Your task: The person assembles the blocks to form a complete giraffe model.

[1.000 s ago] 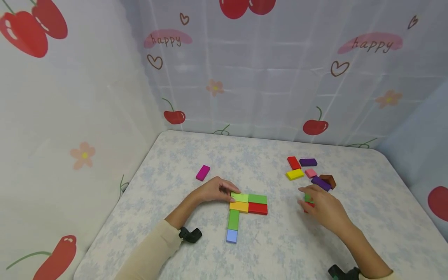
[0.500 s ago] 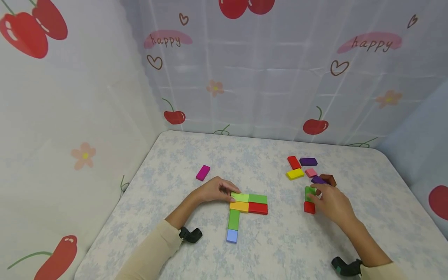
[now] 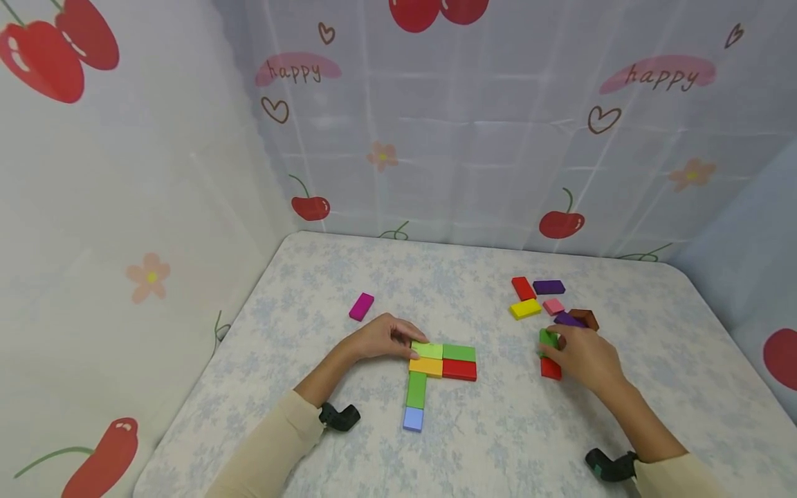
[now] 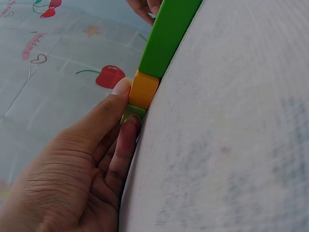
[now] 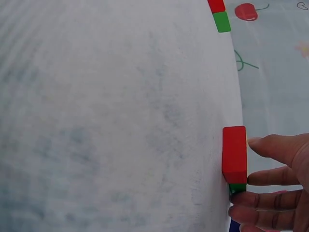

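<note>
Flat coloured blocks lie joined edge to edge in the middle of the table. My left hand (image 3: pixel 378 337) pinches the light green block (image 3: pixel 429 351) at their far left corner, with the orange block (image 3: pixel 425 367) beside it. A green block (image 3: pixel 459 353) and a red block (image 3: pixel 459 371) continue to the right; another green block (image 3: pixel 416 389) and a light blue block (image 3: pixel 413 419) run toward me. On the right, my right hand (image 3: pixel 585 354) pinches a green block (image 3: pixel 547 338) between thumb and fingers. A red block (image 3: pixel 551 369) lies at its near end, bigger in the right wrist view.
Beyond my right hand are loose blocks: red (image 3: pixel 524 288), purple (image 3: pixel 548 287), yellow (image 3: pixel 526 309), pink (image 3: pixel 553 306), another purple (image 3: pixel 568 319) and brown (image 3: pixel 585 319). A magenta block (image 3: pixel 361 306) lies behind my left hand. Printed curtains enclose the table (image 3: pixel 336 456).
My right hand has settled on the green block, which has turned slightly and shifted a little left and away. My left hand and the joined blocks have stayed put.
</note>
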Demonstrator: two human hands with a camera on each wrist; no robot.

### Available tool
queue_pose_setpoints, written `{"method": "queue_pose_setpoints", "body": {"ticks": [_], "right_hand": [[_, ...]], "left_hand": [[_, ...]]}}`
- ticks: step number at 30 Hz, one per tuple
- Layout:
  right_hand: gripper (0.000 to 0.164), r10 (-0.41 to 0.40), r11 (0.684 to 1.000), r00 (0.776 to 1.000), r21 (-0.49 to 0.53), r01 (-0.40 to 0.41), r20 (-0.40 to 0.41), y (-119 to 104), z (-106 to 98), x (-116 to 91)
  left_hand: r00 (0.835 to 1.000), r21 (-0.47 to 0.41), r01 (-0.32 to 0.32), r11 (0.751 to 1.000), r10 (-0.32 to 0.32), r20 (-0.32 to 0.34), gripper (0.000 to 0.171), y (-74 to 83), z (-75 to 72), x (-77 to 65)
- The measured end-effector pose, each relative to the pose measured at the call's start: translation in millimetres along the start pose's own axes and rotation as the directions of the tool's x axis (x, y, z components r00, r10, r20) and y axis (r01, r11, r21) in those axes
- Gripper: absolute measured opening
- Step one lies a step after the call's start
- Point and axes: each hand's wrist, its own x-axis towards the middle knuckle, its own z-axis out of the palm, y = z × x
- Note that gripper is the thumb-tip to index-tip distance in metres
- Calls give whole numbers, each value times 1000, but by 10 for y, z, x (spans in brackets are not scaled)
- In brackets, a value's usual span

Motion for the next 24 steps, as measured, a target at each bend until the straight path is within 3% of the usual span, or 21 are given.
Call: {"method": "queue_pose_setpoints", "body": {"ticks": [18,24], "right_hand": [[60,21,1000,997,2,-21,73,-90,26,177],[56,-1,999,999,50,-1,36,-101,23,172]], "left_hand": [[1000,-15,-10,1000,10,0,32,-18,-9,11],[1000,-13,-17,1000,17,6,32,-30,-10,8]]}}
